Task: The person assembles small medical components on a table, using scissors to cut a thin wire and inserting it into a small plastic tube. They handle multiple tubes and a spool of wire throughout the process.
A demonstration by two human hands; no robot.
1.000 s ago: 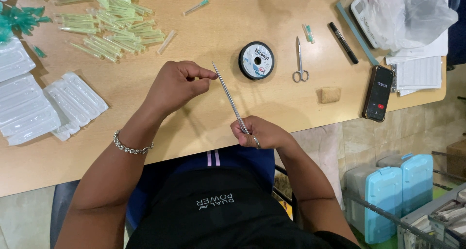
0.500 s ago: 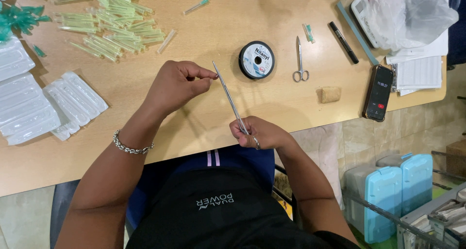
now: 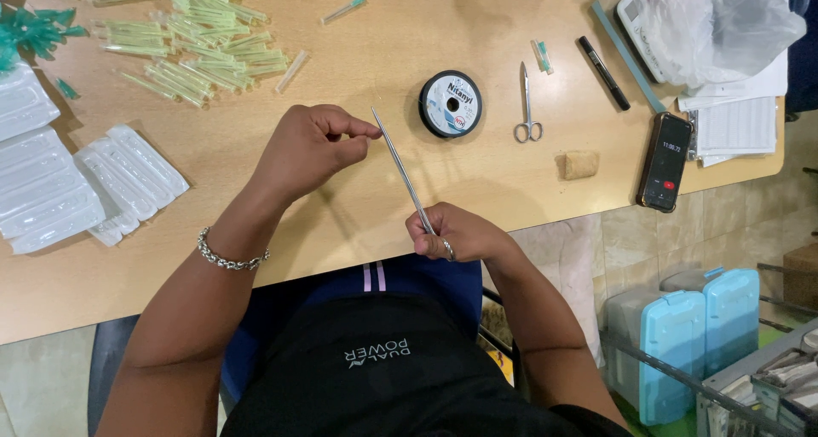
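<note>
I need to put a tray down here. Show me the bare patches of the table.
Bare wood lies between the spool and the green tube pile, and along the table edge between the left hand and the blister packs. The right end is crowded: scissors, marker, phone, papers.

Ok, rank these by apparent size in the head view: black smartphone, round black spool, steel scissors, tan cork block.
1. Black smartphone, largest.
2. Round black spool and steel scissors: the scissors look longer, the spool wider, so unranked.
3. Tan cork block, smallest.
</note>
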